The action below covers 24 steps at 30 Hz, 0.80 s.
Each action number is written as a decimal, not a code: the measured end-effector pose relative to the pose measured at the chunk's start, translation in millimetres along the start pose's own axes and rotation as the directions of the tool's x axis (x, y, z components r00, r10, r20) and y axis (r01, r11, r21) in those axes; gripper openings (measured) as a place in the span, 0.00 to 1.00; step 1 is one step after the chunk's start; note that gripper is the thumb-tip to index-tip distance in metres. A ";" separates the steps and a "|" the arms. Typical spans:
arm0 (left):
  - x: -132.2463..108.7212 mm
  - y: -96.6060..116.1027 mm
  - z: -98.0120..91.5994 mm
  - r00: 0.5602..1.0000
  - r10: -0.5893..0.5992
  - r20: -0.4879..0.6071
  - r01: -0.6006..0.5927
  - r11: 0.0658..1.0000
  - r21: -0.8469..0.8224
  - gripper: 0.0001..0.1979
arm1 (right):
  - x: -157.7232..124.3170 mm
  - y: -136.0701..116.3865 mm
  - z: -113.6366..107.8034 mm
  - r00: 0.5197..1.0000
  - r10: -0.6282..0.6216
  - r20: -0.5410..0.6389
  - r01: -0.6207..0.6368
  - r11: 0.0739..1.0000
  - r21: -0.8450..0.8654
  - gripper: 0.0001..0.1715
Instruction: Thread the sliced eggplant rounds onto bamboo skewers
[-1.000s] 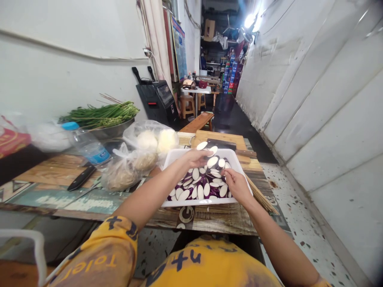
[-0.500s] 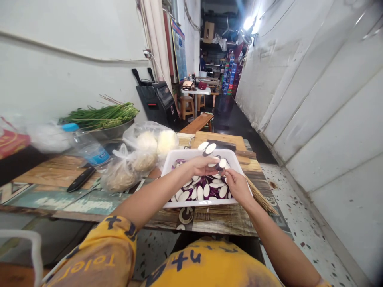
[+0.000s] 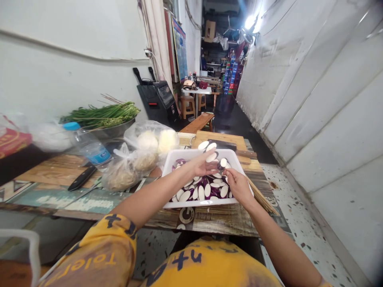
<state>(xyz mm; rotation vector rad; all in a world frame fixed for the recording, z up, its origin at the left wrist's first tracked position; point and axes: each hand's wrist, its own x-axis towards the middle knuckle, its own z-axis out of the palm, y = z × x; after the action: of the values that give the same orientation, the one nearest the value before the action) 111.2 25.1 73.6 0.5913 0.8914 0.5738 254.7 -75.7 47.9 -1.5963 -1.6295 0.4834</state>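
A white tray (image 3: 173, 159) on the wooden table holds several oval eggplant slices (image 3: 201, 192), white with purple skin. Above the tray my left hand (image 3: 200, 162) is closed on a skewered row of eggplant slices (image 3: 209, 151) that points up and away. My right hand (image 3: 236, 184) is beside it, pinching a single eggplant slice (image 3: 223, 162) close to the near end of that row. The skewer stick itself is hidden by the slices.
Bamboo skewers (image 3: 260, 195) lie right of the tray. A cutting board (image 3: 227, 139) with a cleaver sits behind it. To the left are plastic bags of food (image 3: 140, 157), a water bottle (image 3: 89, 146), a knife (image 3: 81, 178) and a bowl of greens (image 3: 101, 115).
My left hand has tipped the skewered slices slightly upward. My right hand has lifted one slice from the tray and brought it up next to them.
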 end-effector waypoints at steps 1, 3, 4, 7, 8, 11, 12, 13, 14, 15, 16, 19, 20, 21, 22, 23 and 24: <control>-0.4 -3.2 1.0 0.997 -0.054 0.060 0.052 0.998 0.034 0.18 | -0.1 0.2 0.1 1.000 0.001 -0.006 -0.001 1.000 0.005 0.17; -0.9 -9.1 3.1 0.979 -0.133 0.152 0.116 0.987 0.112 0.17 | 0.0 0.8 0.2 1.000 0.010 -0.014 -0.010 1.000 0.011 0.17; -0.9 -11.5 4.1 0.977 -0.137 0.165 0.115 0.984 0.138 0.14 | 0.1 1.2 0.2 1.000 0.016 -0.013 -0.015 1.000 0.013 0.17; -0.3 -15.1 6.8 0.990 -0.079 0.116 0.060 0.984 0.166 0.06 | 1.0 2.3 0.1 1.000 0.027 0.001 -0.027 1.000 0.013 0.18; 0.0 -15.2 7.6 0.993 -0.069 0.097 0.052 0.984 0.168 0.05 | 1.3 2.2 0.0 1.000 0.028 0.006 -0.028 1.000 0.008 0.18; 0.3 -13.5 9.4 0.997 -0.049 0.063 0.039 0.988 0.150 0.03 | 1.7 0.1 -0.8 1.000 0.024 0.010 -0.024 1.000 -0.015 0.18; 0.4 -12.6 9.7 0.998 -0.031 0.051 0.024 0.991 0.128 0.02 | 1.5 -0.9 -1.1 1.000 0.021 0.008 -0.020 1.000 -0.022 0.18; 0.5 -11.5 9.8 0.999 -0.007 0.037 0.003 0.995 0.103 0.02 | 1.2 -1.8 -1.3 1.000 0.019 0.002 -0.019 0.999 -0.028 0.18; 0.8 -10.1 9.4 1.000 0.019 0.023 -0.020 0.997 0.078 0.02 | 0.7 -2.5 -1.3 1.000 0.019 -0.004 -0.019 0.999 -0.033 0.18; 1.1 -8.4 8.5 0.999 0.037 0.011 -0.038 0.997 0.060 0.02 | 0.0 -2.9 -1.3 1.000 0.020 -0.011 -0.021 0.999 -0.038 0.17; 1.3 -6.2 7.0 0.999 0.042 0.009 -0.043 0.998 0.054 0.02 | -0.6 -2.8 -1.2 1.000 0.022 -0.013 -0.022 0.999 -0.040 0.17; 0.6 4.1 -1.1 0.996 -0.036 0.084 0.020 0.982 0.187 0.07 | -1.0 -0.2 -1.7 0.999 0.036 -0.017 -0.036 0.999 -0.025 0.17; -0.8 8.8 -4.7 0.993 -0.053 0.103 0.022 0.958 0.285 0.11 | -0.1 1.1 -2.4 0.999 0.048 -0.017 -0.049 0.999 -0.023 0.16; -3.0 13.8 -8.3 0.995 -0.019 0.097 -0.021 0.919 0.395 0.14 | 1.5 2.3 -3.5 0.998 0.062 -0.015 -0.062 0.998 -0.025 0.16; -6.1 19.1 -11.8 0.995 0.075 0.070 -0.101 0.850 0.517 0.17 | 3.8 3.5 -5.0 0.998 0.069 -0.002 -0.069 0.997 -0.031 0.16; -10.1 24.4 -14.8 0.973 0.227 0.032 -0.193 0.740 0.645 0.17 | 6.9 4.4 -6.7 0.998 0.065 0.022 -0.064 0.997 -0.038 0.16; -15.3 29.6 -17.1 0.912 0.409 0.001 -0.266 0.590 0.762 0.17 | 10.5 5.1 -8.6 0.997 0.050 0.056 -0.048 0.998 -0.049 0.16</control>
<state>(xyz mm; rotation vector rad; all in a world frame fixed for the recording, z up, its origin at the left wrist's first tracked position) 83.0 39.4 93.5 1.5303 1.1989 0.5921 265.5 -67.1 52.2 -1.6750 -1.6591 0.5234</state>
